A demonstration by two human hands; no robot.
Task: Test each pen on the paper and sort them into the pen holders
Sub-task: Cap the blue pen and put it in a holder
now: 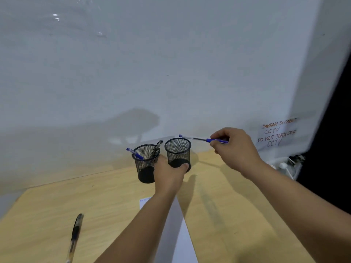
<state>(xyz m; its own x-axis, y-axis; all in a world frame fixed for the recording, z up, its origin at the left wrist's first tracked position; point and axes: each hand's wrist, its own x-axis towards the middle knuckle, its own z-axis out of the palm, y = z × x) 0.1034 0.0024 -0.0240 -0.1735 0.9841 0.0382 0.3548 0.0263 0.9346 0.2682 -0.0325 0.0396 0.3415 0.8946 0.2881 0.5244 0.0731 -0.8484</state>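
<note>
Left holder (145, 164) has two pens; left hand (169, 172) grips empty right holder (178, 151); right hand (235, 149) pinches blue pen (197, 138).

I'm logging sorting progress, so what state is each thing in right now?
Left black mesh pen holder: upright, holds two pens.
Right black mesh pen holder: upright, no pen visible inside, gripped low by left hand.
Blue-capped pen: roughly level above right holder, pinched by right hand.
Black pen: lying loose on wooden table.
White paper: flat, partly under left forearm.
</note>
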